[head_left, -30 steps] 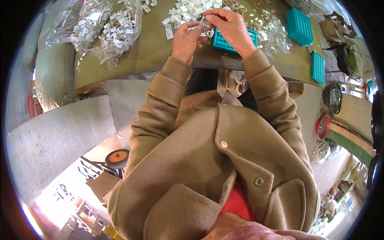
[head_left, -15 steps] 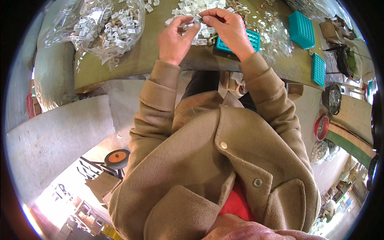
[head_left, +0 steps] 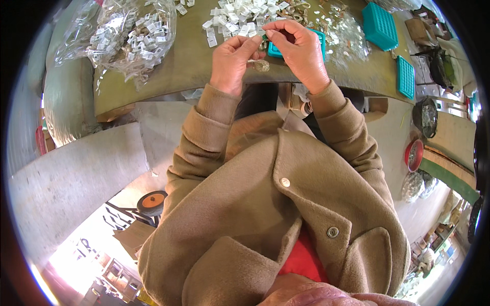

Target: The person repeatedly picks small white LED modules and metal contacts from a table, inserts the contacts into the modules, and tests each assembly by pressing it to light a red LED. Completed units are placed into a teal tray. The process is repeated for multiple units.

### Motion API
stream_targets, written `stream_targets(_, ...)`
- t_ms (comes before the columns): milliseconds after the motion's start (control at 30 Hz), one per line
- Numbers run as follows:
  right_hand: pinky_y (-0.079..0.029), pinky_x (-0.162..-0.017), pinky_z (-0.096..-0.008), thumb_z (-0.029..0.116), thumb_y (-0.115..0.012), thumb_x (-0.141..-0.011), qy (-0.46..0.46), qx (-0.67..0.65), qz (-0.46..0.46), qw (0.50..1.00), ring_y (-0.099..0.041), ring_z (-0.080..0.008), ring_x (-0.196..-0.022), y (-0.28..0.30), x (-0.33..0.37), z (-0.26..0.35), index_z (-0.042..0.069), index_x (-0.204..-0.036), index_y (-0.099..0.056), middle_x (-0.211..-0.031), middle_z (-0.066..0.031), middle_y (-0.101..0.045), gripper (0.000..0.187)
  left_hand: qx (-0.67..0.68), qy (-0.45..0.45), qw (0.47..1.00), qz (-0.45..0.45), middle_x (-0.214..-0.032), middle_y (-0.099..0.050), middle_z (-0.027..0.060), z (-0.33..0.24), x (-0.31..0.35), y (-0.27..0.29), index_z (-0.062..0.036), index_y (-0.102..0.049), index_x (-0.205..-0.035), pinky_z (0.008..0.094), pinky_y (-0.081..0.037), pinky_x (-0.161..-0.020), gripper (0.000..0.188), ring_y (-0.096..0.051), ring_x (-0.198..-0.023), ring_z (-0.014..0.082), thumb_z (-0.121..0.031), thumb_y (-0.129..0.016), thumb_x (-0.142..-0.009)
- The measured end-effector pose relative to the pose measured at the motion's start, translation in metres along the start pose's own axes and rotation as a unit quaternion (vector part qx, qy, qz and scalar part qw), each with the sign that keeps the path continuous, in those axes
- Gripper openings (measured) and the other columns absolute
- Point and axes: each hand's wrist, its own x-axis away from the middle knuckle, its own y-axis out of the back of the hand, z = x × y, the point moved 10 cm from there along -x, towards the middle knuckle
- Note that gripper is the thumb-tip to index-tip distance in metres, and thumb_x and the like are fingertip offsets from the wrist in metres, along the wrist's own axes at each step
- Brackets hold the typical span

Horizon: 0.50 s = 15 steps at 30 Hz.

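Note:
Both hands meet above the near part of the table, fingertips almost touching. My left hand (head_left: 232,64) is closed in a pinch. A small pale gold, looped-looking piece (head_left: 261,65) sticks out from its lower fingers; its kind is too small to make out. My right hand (head_left: 302,57) pinches thumb against forefinger. Between the two sets of fingertips shows a tiny dark green piece (head_left: 264,37), with a metallic bit hanging under it. Beyond the hands lies a pile of small white plastic boxes (head_left: 240,16). Partly covered by my right hand is a teal tray with holes (head_left: 320,43).
A clear plastic bag (head_left: 153,41) of similar boxes lies at the left. Small clear pieces (head_left: 347,38) are scattered at the right, beside stacked teal trays (head_left: 380,25) and another teal tray (head_left: 406,76). The table's near edge (head_left: 168,93) curves before me.
Both hands have drawn back from the white box pile toward me, still together. The pale gold piece now shows below my left fingers. The view has shifted slightly.

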Motion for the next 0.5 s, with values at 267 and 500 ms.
stream_targets(267, -0.049, -0.074, -0.0226, 0.008, -0.065, -0.089, -0.015, -0.045, 0.065, 0.997, -0.06, -0.0089, -0.082, 0.001, 0.013, -0.002, 0.003, -0.104, -0.071, -0.09, -0.0013, -0.064, 0.016, 0.031, 0.082, 0.995, 0.057, -0.066, -0.057, -0.002, 0.015, 0.008, -0.013, -0.0033, -0.065, -0.09, 0.0228, -0.046, -0.055, 0.012, -0.059, -0.062, 0.0097, -0.015, -0.068, -0.088)
stream_targets(500, -0.05, -0.08, -0.0243, 0.006, -0.065, -0.09, 0.0, -0.097, 0.131, 0.987, -0.061, -0.0085, -0.088, 0.005, 0.03, 0.005, 0.004, -0.108, -0.07, -0.095, -0.0002, -0.066, 0.018, 0.225, 0.256, 0.928, 0.151, -0.057, -0.042, -0.0059, 0.039, 0.027, -0.031, -0.0097, -0.053, -0.078, 0.0239, -0.039, -0.059, 0.017, -0.046, -0.063, 0.0097, -0.013, -0.061, -0.092)
